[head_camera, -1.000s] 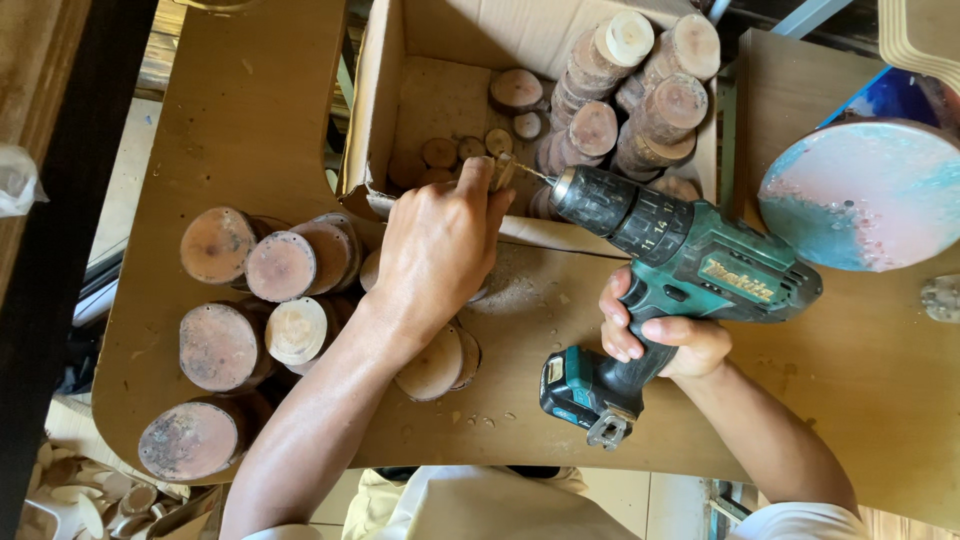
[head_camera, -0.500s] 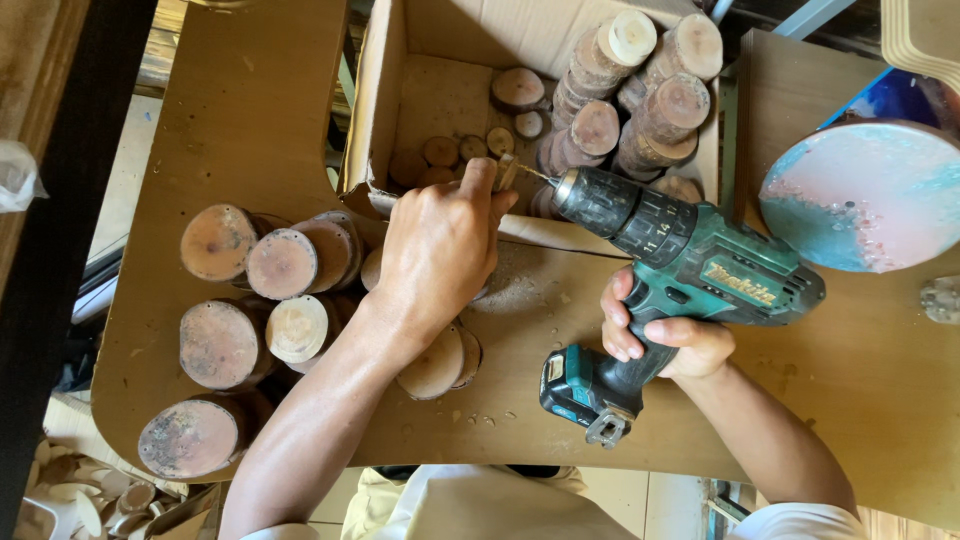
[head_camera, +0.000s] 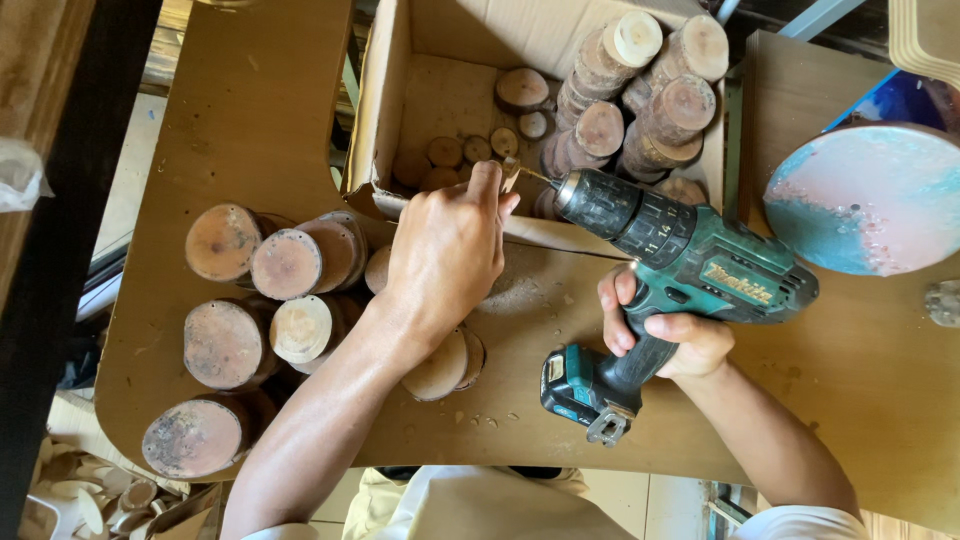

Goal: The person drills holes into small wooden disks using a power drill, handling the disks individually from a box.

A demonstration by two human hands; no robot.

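Two hands work over a brown board (head_camera: pixel 250 120) dusted with sawdust (head_camera: pixel 520 295). I see pale floor past its near edge and a dark gap along its left side. Its left corner curves round, and the barest stretch of it lies at upper left.

My left hand (head_camera: pixel 445 255) rests near the box (head_camera: pixel 385 110) lip, fingers pressed together and pinching a small wood slice (head_camera: pixel 511 174) at their tips. My right hand (head_camera: pixel 660 330) wraps the grip of a green drill (head_camera: pixel 680 255), fingers curled tight around it, index by the trigger. The drill bit (head_camera: pixel 538 176) meets the slice just above the box's front wall.

The cardboard box sits at the board's far edge, open-topped. Small slices (head_camera: pixel 460 155) lie flat on its floor; stacked log rounds (head_camera: pixel 640 90) fill its right half.

Wider rounds (head_camera: pixel 285 265) lie in leaning stacks on the board left of my left wrist, one more stack (head_camera: pixel 445 365) just under the forearm. A pink and teal disc (head_camera: pixel 870 200) sits at right, well apart from the drill.
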